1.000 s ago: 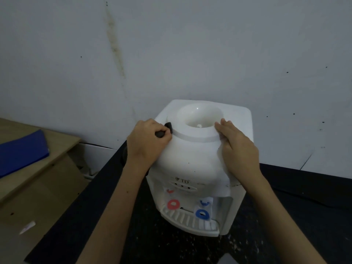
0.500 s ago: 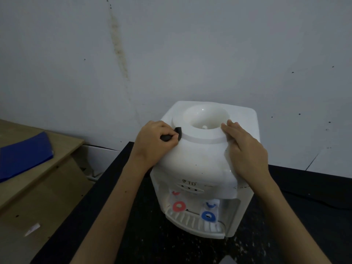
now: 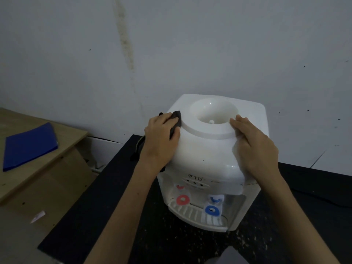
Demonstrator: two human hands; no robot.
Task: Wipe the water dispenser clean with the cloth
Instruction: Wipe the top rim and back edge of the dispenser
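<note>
A white tabletop water dispenser [image 3: 205,155] stands on a black table [image 3: 114,202], with a round bottle well on top and red and blue taps at the front. My left hand [image 3: 162,138] presses a dark cloth [image 3: 176,121] against the dispenser's upper left shoulder, beside the raised ring. Most of the cloth is hidden under the fingers. My right hand [image 3: 255,145] lies flat on the right shoulder, fingers together, holding nothing.
A stained grey wall [image 3: 171,44] rises right behind the dispenser. To the left is a lower wooden desk [image 3: 47,168] with a blue folder [image 3: 30,145] on it. A black cord [image 3: 138,149] hangs by the table's left edge.
My left hand has slid the cloth back along the left shoulder and more of the cloth now shows. The right hand has stayed in place.
</note>
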